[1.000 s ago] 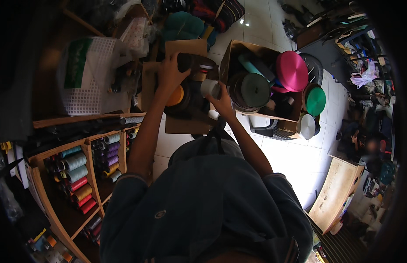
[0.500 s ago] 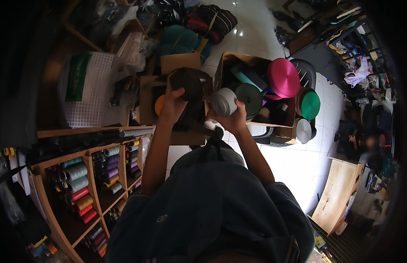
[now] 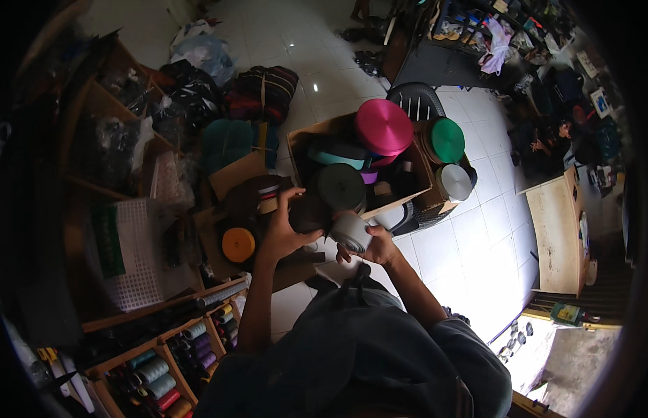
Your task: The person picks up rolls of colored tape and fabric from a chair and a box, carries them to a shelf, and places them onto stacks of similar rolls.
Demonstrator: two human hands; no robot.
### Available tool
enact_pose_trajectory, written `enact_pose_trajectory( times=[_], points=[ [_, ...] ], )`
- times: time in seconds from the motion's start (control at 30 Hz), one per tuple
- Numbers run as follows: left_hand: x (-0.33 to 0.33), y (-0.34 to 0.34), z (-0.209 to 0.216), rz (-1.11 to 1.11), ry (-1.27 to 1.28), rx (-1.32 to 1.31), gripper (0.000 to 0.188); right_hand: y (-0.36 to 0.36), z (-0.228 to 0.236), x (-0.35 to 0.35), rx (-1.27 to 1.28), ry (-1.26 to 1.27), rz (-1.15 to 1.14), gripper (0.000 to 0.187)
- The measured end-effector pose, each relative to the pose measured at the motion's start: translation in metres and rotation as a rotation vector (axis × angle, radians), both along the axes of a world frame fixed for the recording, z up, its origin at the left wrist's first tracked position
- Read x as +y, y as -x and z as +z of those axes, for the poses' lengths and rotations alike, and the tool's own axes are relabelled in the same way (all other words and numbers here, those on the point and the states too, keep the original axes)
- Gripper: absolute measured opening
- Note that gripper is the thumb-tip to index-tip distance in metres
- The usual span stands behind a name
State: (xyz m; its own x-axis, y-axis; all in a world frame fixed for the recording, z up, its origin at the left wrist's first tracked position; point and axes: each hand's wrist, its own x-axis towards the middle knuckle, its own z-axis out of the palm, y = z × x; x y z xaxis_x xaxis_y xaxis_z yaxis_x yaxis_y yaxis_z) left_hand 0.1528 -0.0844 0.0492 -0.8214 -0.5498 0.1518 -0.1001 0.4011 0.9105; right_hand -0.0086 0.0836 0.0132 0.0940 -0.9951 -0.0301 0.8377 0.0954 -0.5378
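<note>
My right hand [image 3: 379, 247] grips a light grey roll of webbing [image 3: 352, 232], tilted so that its coiled side shows. To its left, a dark brown roll [image 3: 308, 212] lies between the spread thumb and fingers of my left hand [image 3: 282, 233]. Part of that roll blends into the shadow. Just beyond both hands, a dark olive roll [image 3: 341, 187] sits at the near edge of an open cardboard box [image 3: 400, 198]. An orange roll [image 3: 238, 244] is in the left carton [image 3: 209, 230], beside my left wrist.
A large pink roll [image 3: 384, 127] tops the box, with green [image 3: 447, 141] and white rolls [image 3: 455, 182] at its right. A black chair [image 3: 416, 97] is behind. Wooden shelving with thread spools [image 3: 156, 371] stands at lower left. A wooden table [image 3: 554, 237] is at right.
The view has shifted, so the boxes and hands appear lower. The dark brown roll and the grey roll are closer together. Small red-and-white banded rolls now show in the left carton.
</note>
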Motion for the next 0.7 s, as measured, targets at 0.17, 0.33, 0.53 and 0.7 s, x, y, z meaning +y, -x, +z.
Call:
enact_pose_trajectory(
  times=[0.17,0.33,0.53,0.7],
  points=[
    [0.04,0.039,0.012,-0.122,0.043,-0.061,0.078,0.016,0.006,0.054,0.146,-0.011,-0.139,0.076],
    [0.102,0.096,0.005,-0.2,0.032,-0.015,0.076,0.045,0.011,0.129,0.325,-0.058,-0.29,0.078],
    [0.208,0.175,-0.029,-0.347,-0.703,0.18,0.083,0.092,0.003,0.253,0.25,-0.015,-0.532,0.073],
    [0.312,0.23,-0.049,-0.436,-0.785,0.097,0.087,0.118,0.0,0.353,0.24,-0.043,-0.741,0.073]
  ],
)
